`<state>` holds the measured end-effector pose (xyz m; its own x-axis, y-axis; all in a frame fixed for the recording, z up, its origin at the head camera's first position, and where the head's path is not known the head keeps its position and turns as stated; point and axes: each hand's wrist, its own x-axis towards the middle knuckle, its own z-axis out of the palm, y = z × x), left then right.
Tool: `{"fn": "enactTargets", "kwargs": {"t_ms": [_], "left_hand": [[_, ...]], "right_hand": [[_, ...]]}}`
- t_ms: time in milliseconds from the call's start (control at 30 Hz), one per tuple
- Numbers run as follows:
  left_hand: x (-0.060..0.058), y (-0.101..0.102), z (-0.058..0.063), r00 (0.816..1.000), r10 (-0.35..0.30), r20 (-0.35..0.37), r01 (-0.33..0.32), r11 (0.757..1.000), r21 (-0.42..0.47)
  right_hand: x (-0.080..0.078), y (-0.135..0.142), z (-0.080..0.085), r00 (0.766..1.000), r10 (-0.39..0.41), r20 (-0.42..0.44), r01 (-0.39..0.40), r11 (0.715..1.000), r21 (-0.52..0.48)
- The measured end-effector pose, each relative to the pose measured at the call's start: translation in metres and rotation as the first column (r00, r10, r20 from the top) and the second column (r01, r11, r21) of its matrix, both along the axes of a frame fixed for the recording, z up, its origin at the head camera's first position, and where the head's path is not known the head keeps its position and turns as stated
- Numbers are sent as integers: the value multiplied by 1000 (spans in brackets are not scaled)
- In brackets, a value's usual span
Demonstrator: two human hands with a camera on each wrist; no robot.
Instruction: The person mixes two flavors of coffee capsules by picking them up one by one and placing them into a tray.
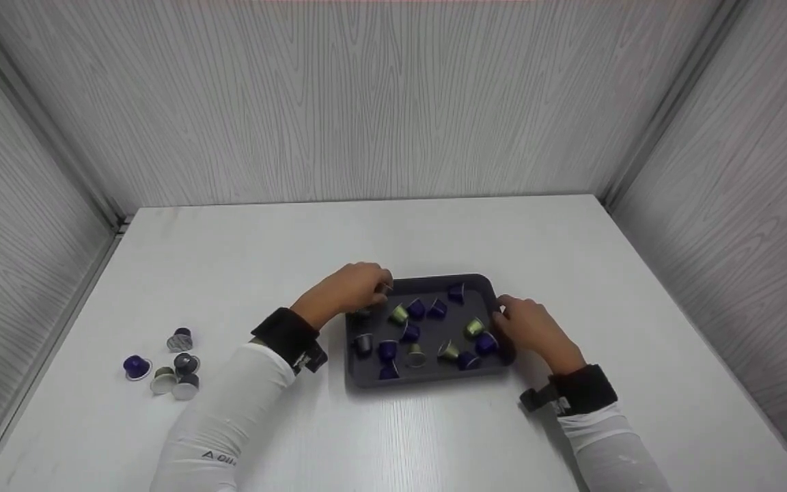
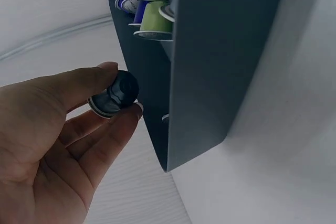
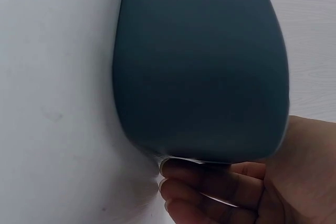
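Note:
In the left wrist view, my left hand [image 2: 58,135] pinches a dark coffee capsule [image 2: 125,88] between thumb and fingertips. This hand is at the far left corner of a dark grey rectangular tray [image 1: 427,380]. Several purple, green and dark capsules lie scattered in the tray, some upside down, some on their sides. At the tray's right side, my right hand [image 1: 537,329] grips the edge. Its fingers [image 3: 210,182] lie along the outer wall in the right wrist view, while the thumb is hidden behind the tray.
To the left on the white table [image 1: 264,232] sits a loose group of capsules, among them a purple capsule [image 1: 136,367] and a dark capsule [image 1: 186,363]. Grey wood-grain panels [image 1: 366,102] stand around the back and sides.

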<state>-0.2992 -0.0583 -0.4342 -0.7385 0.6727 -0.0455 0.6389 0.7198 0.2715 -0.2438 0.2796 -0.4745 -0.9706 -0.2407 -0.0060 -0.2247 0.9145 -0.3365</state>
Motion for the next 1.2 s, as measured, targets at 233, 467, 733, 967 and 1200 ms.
{"fn": "enactTargets", "kwargs": {"t_ms": [233,467,733,967,1200], "left_hand": [[7,3,-8,999,-33,4,34,998,-47],[11,4,-14,999,-36,-2,36,998,-47],[17,-2,-13,999,-18,-33,17,1000,-18],[28,-17,-13,991,-3,-133,13,998,69],[42,-38,-12,973,36,-230,-6,992,126]], "right_hand": [[-1,-1,1,1000,-13,15,13,1000,10],[-1,-2,-1,1000,-12,26,11,1000,5],[-2,-3,0,1000,0,2,0,1000,7],[-2,-2,0,1000,-3,6,3,1000,-4],[-2,-1,0,1000,10,-5,-10,1000,16]]}}
